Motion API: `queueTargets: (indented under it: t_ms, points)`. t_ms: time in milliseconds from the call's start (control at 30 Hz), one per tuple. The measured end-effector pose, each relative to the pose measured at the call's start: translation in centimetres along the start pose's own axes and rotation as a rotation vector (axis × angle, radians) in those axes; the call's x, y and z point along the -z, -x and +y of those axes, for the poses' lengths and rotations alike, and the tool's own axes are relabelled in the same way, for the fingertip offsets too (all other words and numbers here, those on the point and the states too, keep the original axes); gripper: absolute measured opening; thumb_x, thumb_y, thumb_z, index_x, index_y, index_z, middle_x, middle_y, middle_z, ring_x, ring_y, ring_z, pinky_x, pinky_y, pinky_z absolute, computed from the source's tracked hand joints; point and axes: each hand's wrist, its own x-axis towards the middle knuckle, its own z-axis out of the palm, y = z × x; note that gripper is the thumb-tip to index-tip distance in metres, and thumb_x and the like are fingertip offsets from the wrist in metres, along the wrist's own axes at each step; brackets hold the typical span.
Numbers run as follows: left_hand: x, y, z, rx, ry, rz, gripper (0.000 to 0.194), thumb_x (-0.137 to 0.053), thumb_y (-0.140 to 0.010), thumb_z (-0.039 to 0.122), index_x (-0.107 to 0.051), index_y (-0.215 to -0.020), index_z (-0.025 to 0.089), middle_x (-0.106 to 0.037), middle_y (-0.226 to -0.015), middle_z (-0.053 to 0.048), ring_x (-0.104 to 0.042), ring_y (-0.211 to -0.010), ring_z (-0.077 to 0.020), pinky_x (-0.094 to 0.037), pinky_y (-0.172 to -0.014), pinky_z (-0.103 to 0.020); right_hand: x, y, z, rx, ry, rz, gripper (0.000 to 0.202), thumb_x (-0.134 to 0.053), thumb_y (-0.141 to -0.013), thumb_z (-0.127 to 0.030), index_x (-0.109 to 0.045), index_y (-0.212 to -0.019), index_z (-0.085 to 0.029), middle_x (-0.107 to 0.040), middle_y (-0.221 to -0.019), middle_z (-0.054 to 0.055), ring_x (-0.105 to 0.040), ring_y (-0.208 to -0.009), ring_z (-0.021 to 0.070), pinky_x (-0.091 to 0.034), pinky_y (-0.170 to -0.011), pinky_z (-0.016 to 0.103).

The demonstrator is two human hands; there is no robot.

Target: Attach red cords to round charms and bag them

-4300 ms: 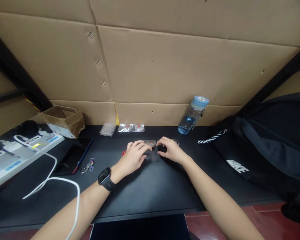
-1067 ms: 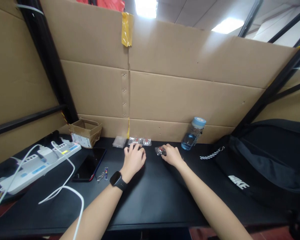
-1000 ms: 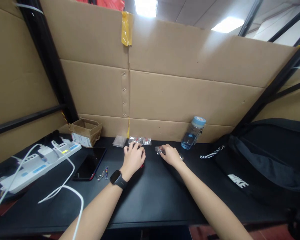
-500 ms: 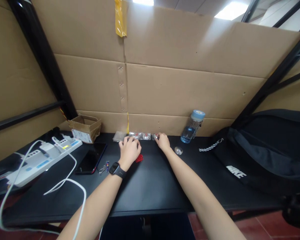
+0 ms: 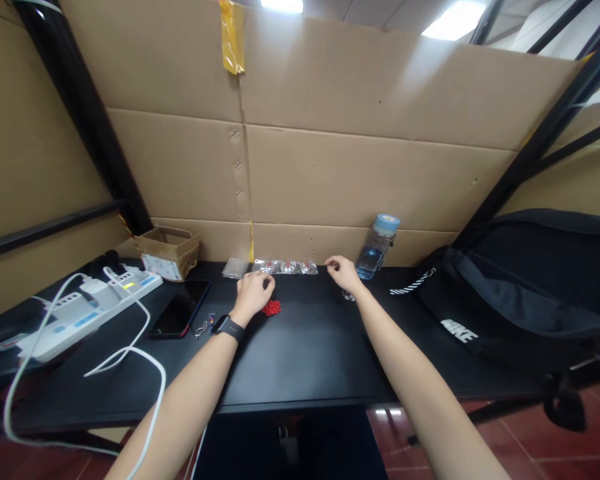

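Your left hand (image 5: 253, 292) is low over the black tabletop (image 5: 300, 357), fingers curled, thumb to the right; you hide your own fingertips, so I cannot tell whether they pinch anything. It is just in front of a flat stack of clear plastic sleeves (image 5: 235, 268) and the row's left end. A small bundle of bright red cord or beads (image 5: 272, 308) lies just beside it, nearer you.

Your right hand (image 5: 343, 272) is loosely bent and unclenched, with nothing visible in its grasp, apart from the row and just left of a clear bottle with a blue lid (image 5: 373, 255).

Progress: you have three shiny clear packets (image 5: 287, 267) laid side by side along the cardboard wall (image 5: 325, 193), with round silvery shapes and red marks inside. They look done, packed and lined up. Left over, as I judge it: a round silvery disc (image 5: 349, 296), partly hidden by your right wrist and out of line, plus the red bundle and the sleeves. Whether the disc is wrapped, I cannot tell.
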Motion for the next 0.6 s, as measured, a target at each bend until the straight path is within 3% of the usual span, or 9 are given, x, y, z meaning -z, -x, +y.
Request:
queueTargets:
  t_ms: [133, 333, 467, 600]
  points:
    - [-0.2, -0.4, -0.2, -0.105, 0.066, -0.017, 0.021, -0.051, -0.097, 0.033, -0.069, -0.103, 0.025, -0.071, -0.117, -0.004, -0.062, -0.113, -0.0224, -0.044, -0.1, -0.037, 2.9, 3.0, 0.5, -0.021, 0.038, 0.229, 0.024, -0.047, -0.086, -0.017, -0.07, -0.09, -0.018, -0.07, -0.092, 0.008, -0.064, -0.08, 0.0204, -0.05, -0.08, 0.033]
    - [-0.5, -0.3, 0.4, -0.245, 0.111, 0.036, 0.022, -0.05, -0.099, 0.036, -0.068, -0.108, 0.025, -0.069, -0.12, -0.005, -0.057, -0.125, -0.024, -0.041, -0.106, -0.039, 1.6, 4.5, -1.2, 0.063, 0.159, 0.498, 0.024, -0.044, -0.09, -0.015, -0.067, -0.084, -0.021, -0.064, -0.087, 0.009, -0.06, -0.087, 0.0239, -0.048, -0.086, 0.035]
    - [0.0, -0.6, 0.0, -0.239, 0.139, 0.091, 0.024, -0.048, -0.1, 0.035, -0.068, -0.105, 0.024, -0.07, -0.117, -0.005, -0.06, -0.118, -0.0231, -0.043, -0.104, -0.038, 0.5, 4.5, -2.2, 0.09, 0.351, 0.459, 0.028, -0.046, -0.09, -0.012, -0.071, -0.099, -0.021, -0.066, -0.103, 0.012, -0.057, -0.101, 0.029, -0.042, -0.094, 0.041]
    - [0.5, -0.9, -0.6, -0.265, 0.171, 0.114, 0.024, -0.047, -0.099, 0.033, -0.069, -0.101, 0.022, -0.071, -0.113, -0.006, -0.064, -0.11, -0.0219, -0.046, -0.101, -0.035, 0.9, 4.7, -2.1, 0.101, 0.466, 0.376, 0.037, -0.046, -0.09, -0.01, -0.069, -0.115, -0.022, -0.064, -0.119, 0.014, -0.053, -0.108, 0.0315, -0.039, -0.095, 0.044]
